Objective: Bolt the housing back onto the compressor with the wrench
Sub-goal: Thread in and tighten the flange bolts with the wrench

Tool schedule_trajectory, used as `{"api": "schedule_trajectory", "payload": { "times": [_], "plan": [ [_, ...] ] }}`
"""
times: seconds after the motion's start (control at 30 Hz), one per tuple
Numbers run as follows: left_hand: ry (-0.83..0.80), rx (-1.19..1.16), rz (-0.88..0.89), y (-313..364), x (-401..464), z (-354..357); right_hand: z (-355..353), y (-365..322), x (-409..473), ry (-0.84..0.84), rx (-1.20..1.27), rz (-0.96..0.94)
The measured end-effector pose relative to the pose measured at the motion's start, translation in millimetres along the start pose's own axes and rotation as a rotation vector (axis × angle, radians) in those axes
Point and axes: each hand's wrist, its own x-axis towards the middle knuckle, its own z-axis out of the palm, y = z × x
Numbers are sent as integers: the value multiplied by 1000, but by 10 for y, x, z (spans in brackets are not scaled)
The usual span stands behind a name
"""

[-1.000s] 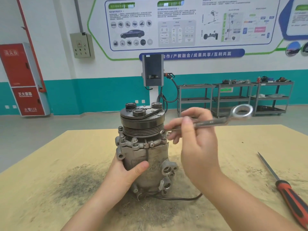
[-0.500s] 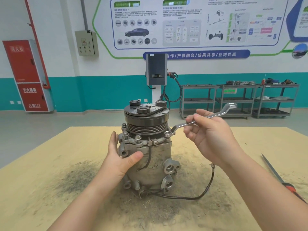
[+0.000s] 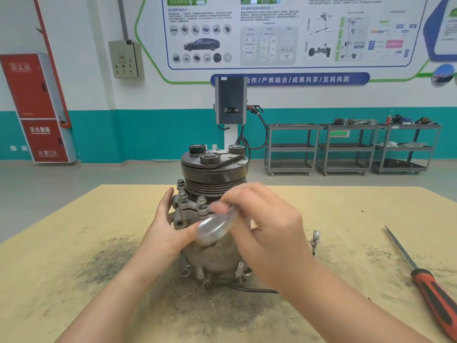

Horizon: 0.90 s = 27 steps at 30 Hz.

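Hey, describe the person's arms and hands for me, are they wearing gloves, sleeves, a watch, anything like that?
Nothing worn shows. The left hand and right hand are bare, without gloves, rings or a watch. Both forearms are bare down to the frame's edge, no sleeve in view. The right fingers are motion-blurred.

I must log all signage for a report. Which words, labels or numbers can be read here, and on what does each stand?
"合作 / 产教融合 / 成果共享 / 互利共赢": blue banner under the big white wall poster.
"119", after blurred characters: lower door of the red fire cabinet.
Poster small print, cabinet's other characters, green label on the grey metal carts: too blurred.
Grey metal compressor: nothing readable.
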Motion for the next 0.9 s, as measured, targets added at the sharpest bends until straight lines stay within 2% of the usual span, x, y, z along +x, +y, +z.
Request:
{"api": "schedule_trajectory", "payload": {
  "times": [0.07, 0.17, 0.27, 0.37, 0.47, 0.6, 0.67, 0.77, 0.8, 0.9],
  "plan": [
    [20, 24, 12, 17, -33, -11, -89, 4, 87, 103, 156, 186],
    [57, 46, 33, 51, -72, -2, -237, 84, 230, 315, 476, 595],
    [128, 57, 46, 31, -74, 8, -343, 259, 305, 404, 697, 909],
    [163, 91, 29, 14, -63, 24, -338, 376, 303, 438, 890, 1100],
    [175, 94, 32, -18, -69, 39, -323, 438, 262, 429, 991, 1173],
    [164, 91, 35, -21, -89, 40, -345, 521, 236, 394, 1049, 1133],
    [150, 83, 30, -22, -94, 43, -278, 498, 167, 402, 949, 1022],
    [144, 91, 25, -18, -90, 52, -119, 382, -20, 475, 620, 635],
    [141, 85, 25, -11, -90, 54, -82, 342, -72, 447, 525, 472],
    [127, 45, 12, -3, -84, 54, -26, 251, -157, 194, 216, 76]
  ]
}}
